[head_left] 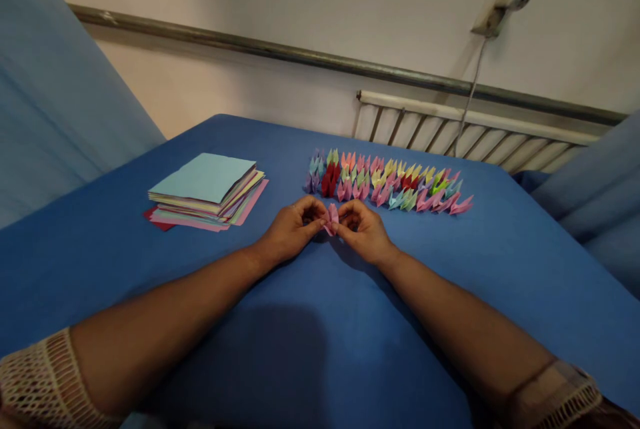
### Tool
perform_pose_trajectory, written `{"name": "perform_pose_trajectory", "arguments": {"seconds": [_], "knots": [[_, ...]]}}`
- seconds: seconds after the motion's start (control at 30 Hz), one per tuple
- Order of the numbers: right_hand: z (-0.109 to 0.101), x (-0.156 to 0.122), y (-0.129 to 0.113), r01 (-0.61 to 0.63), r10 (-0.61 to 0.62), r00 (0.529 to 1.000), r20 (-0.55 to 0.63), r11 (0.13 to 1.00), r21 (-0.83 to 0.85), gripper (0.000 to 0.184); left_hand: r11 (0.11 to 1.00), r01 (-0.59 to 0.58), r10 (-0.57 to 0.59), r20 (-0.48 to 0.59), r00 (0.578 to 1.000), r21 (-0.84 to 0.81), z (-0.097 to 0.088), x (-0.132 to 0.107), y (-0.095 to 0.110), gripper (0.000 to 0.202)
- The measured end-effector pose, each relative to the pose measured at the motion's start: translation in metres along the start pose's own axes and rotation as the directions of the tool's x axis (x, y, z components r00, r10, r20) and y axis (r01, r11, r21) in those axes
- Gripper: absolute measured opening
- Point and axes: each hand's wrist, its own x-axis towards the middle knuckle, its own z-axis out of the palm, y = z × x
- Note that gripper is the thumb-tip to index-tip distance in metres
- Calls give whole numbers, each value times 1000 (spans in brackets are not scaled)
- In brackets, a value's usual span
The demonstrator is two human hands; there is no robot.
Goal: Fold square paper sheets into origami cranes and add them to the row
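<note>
Between my two hands is a small pink folded-paper crane (331, 218), held just above the blue table cover. My left hand (295, 226) pinches its left side between thumb and fingers. On the opposite side, my right hand (364, 229) grips it the same way. Parts of the crane are covered by my fingertips. Just beyond my hands stand rows of finished paper cranes (383, 182) in pink, red, yellow, green, blue and purple. To the left of my hands lies a stack of coloured paper squares (203, 179), with a light blue sheet on top.
The blue-covered table (280, 349) reaches to the wall. Behind it are a metal rail (270, 49), a white radiator (430, 112) and a wall socket (493, 16) with a hanging cord. Blue curtains (55, 89) hang at both sides.
</note>
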Motion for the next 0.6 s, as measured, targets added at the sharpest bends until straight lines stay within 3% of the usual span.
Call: {"name": "perform_pose_trajectory", "arguments": {"seconds": [0.17,0.47,0.6], "knots": [[-2,1,-3,66,-66,998,12,998,-20,15,999,-18,17,-19,1000,-49,-1,2,-2,9],[-2,1,0,7,-8,1000,30,1000,9,22,996,10,-7,33,999,-87,0,1,1,10],[-2,1,2,-35,34,999,18,998,46,24,995,31,-32,-10,999,-97,-1,3,-2,11]]}}
